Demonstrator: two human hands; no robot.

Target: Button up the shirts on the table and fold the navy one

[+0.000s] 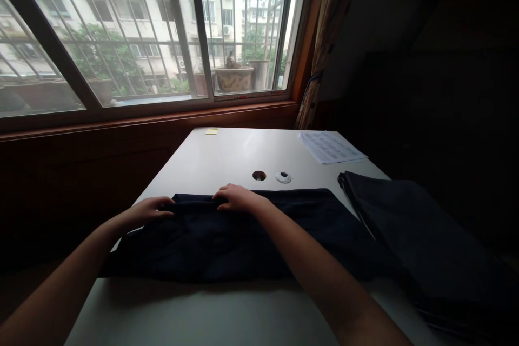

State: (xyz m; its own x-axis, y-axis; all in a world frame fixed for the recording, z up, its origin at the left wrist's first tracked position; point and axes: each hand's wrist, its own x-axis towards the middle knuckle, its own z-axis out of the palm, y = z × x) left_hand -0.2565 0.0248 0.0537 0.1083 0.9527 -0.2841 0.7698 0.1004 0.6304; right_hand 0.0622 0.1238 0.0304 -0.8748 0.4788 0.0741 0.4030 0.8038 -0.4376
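Observation:
A dark navy garment (219, 248), whose exact kind I cannot make out, lies spread across the white table (227, 313). At the far left corner of the cloth, my left hand (152, 211) pinches the edge between thumb and fingers. My right hand (237, 198) grips the same far edge farther right, near its middle, with the fingers curled over a fold. Between the two hands the edge is slightly raised and rolled. The cloth under my fingertips is partly hidden.
On the right lies a stack of dark folded cloth (413, 227). Printed papers (332, 147) and a yellow sticky note (211, 131) sit toward the back. Near the table's middle are a round cable hole (259, 175) and its loose cover (283, 177). A barred window (243, 27) stands behind.

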